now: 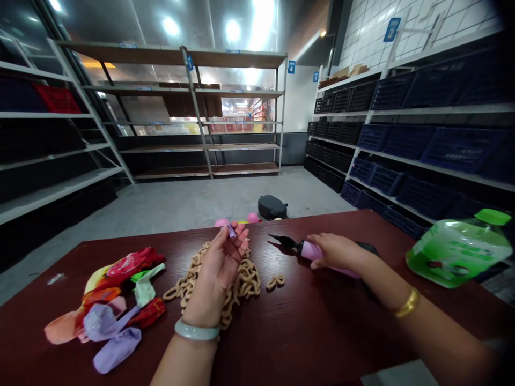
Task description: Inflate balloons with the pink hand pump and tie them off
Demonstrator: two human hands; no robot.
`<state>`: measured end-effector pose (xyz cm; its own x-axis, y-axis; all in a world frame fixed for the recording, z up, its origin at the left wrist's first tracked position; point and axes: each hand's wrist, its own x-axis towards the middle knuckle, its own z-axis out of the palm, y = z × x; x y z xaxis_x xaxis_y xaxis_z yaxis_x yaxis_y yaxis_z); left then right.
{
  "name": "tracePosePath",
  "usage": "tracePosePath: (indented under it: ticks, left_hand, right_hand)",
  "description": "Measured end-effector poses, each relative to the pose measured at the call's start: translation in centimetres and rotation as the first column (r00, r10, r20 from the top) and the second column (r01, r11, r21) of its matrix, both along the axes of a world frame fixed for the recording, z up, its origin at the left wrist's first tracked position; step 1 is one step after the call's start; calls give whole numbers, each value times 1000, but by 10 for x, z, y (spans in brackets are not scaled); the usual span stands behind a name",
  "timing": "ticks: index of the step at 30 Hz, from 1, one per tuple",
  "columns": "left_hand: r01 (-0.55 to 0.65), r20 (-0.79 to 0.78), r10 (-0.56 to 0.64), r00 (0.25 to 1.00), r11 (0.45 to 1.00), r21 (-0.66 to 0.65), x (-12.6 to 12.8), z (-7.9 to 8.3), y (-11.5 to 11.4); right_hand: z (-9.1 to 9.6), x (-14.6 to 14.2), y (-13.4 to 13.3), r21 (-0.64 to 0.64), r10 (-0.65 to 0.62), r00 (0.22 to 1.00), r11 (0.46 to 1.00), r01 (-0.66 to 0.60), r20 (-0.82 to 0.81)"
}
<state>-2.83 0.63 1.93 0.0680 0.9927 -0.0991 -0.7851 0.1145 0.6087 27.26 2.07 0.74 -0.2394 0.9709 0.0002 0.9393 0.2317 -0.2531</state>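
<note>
My left hand (226, 256) is raised palm up above a pile of tan rings (245, 284), fingers curled around a small purple balloon (231, 230) that is not inflated. My right hand (336, 251) grips the pink barrel of a balloon pump (310, 250), which lies on the table with its black nozzle (285, 240) pointing left. Part of the pump is hidden under that hand. Left of the rings lies a heap of limp balloons (105, 321) in purple, red, orange, yellow and green.
The dark red table (306, 332) has a few loose rings (276, 282) near its middle and a green liquid jug (458, 249) at the right. Beyond its far edge, a dark bag-like object (272, 207) and round balloons (252, 217) are on the floor. Shelves (241, 147) surround the room.
</note>
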Motion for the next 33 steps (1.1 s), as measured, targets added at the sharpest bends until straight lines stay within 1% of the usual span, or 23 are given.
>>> tracePosePath:
  ticks: [1, 2, 3, 4, 5, 7, 8, 10, 12, 13, 16, 20, 26, 28, 33]
  left_hand:
    - [-27, 26, 27, 999, 1000, -8, -2, -1, 2]
    - [-56, 44, 56, 997, 998, -12, -4, -1, 3]
    - [-85, 56, 86, 995, 996, -14, -6, -2, 5]
    - [-113, 66, 114, 991, 993, -15, -8, -3, 6]
    - [-141, 75, 141, 987, 990, -16, -10, -4, 8]
    - [-192, 92, 193, 977, 981, -19, -15, -6, 11]
    - [-217, 100, 218, 971, 976, -19, -17, -7, 12]
    - [-270, 117, 271, 955, 962, -23, -23, -8, 14]
    - [-335, 133, 334, 933, 942, -21, -27, -8, 16]
    - [-369, 139, 368, 919, 929, -20, -28, -8, 17]
    - [-429, 121, 425, 897, 903, 7, -28, -10, 19]
    - [-398, 62, 394, 917, 915, 66, -20, -17, 21]
    - [-353, -35, 358, 933, 929, 110, -5, -21, 18]
    - [-342, -75, 353, 933, 931, 128, 0, -22, 16]
    - [-358, -149, 381, 913, 920, 158, 10, -23, 14]
  right_hand:
    - [-7, 4, -4, -27, -12, 996, 1000, 14, 83]
    - [-13, 5, -7, -28, -27, 989, 999, 31, 148]
    - [-16, 4, -8, -24, -30, 982, 999, 35, 188]
    - [-17, -1, -8, 7, -43, 978, 999, 43, 205]
    - [-16, -8, -8, 56, -47, 978, 998, 36, 202]
    - [-8, -27, -8, 176, -12, 988, 984, -15, 155]
    - [-3, -39, -8, 236, 33, 991, 970, -63, 126]
    - [5, -63, -10, 312, 139, 987, 937, -159, 86]
    - [7, -83, -14, 326, 219, 973, 917, -229, 68]
    - [6, -91, -15, 322, 238, 969, 914, -245, 61]
    - [-4, -102, -17, 304, 238, 970, 922, -239, 41]
    - [-13, -96, -18, 283, 223, 974, 933, -223, 31]
    - [-13, -88, -19, 263, 198, 979, 943, -203, 43]
    - [-13, -88, -19, 277, 192, 981, 941, -195, 39]
    - [-14, -86, -20, 289, 194, 981, 937, -194, 31]
